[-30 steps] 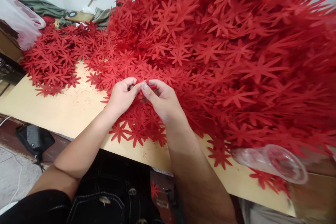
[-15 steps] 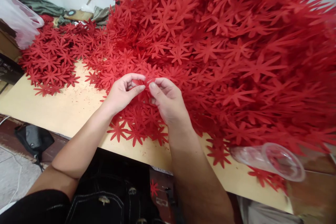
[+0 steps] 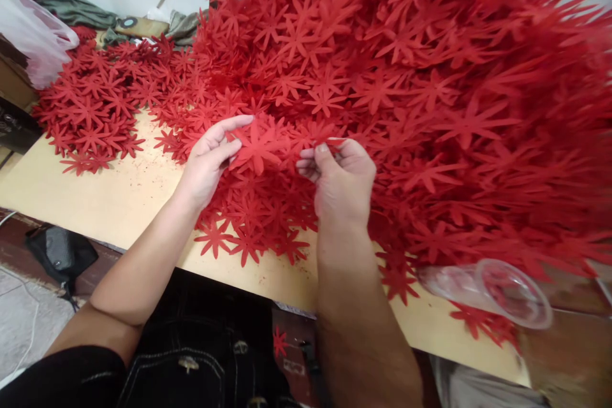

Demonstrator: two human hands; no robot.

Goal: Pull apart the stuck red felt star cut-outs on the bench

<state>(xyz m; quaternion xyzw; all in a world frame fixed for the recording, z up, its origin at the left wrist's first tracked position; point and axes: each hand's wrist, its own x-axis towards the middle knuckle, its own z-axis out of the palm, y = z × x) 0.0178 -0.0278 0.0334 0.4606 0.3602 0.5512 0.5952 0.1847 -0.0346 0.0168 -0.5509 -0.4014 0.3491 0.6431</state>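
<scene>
My left hand [image 3: 205, 162] is closed at the edge of a bright red flower-shaped cutout [image 3: 259, 150], its petals lying between thumb and fingers. The cutout faces up, with long narrow petals spread. To the right, my right hand [image 3: 345, 177] pinches a thin red piece [image 3: 333, 141] between thumb and forefinger; it looks like another cutout seen edge-on, mostly hidden by the fingers. Both hands are above a spread of loose red flower cutouts [image 3: 248, 242], in front of a tall heap [image 3: 382, 89] of the same pieces.
A smaller pile of red cutouts [image 3: 95, 99] lies left on the pale tabletop [image 3: 105, 194]. A white plastic bag [image 3: 43, 35] is behind it. A clear plastic cup [image 3: 502, 293] lies on its side near the right front edge. A black pouch [image 3: 62, 255] hangs below the table.
My hands were close together at the fingertips and have moved apart, left hand leftward and right hand rightward. A spread flower cutout now shows at my left fingers.
</scene>
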